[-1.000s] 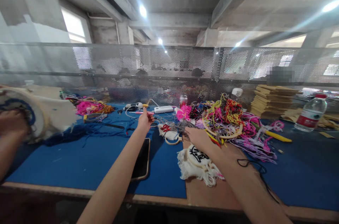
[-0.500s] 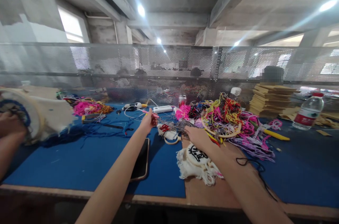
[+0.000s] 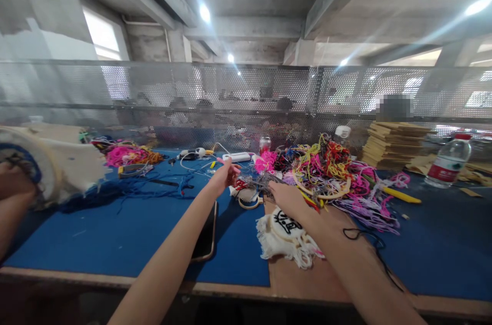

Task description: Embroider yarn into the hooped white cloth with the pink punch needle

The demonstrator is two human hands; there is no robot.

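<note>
My left hand (image 3: 226, 176) is raised above the blue tabletop, its fingers loosely bent and apart, with nothing visible in them. Beside it lies a small white embroidery piece with red stitching (image 3: 242, 187), partly covered by the hand. My right hand (image 3: 283, 196) is closed on a tangle of grey yarn (image 3: 265, 181); its fingertips are mostly hidden. Below that wrist rests a round hoop of white fringed cloth with a black stitched figure (image 3: 286, 225). A bare wooden hoop (image 3: 251, 204) sits between the hands.
A phone (image 3: 205, 238) lies under my left forearm. Heaped colourful yarn (image 3: 326, 166) stands to the right, near a yellow-handled tool (image 3: 402, 195) and a water bottle (image 3: 448, 163). At far left, another person's hand (image 3: 15, 181) is at a large embroidery hoop (image 3: 57, 174).
My left hand has shifted right, closer to the red-stitched piece and my right hand. My right hand stays almost in place on the grey yarn.
</note>
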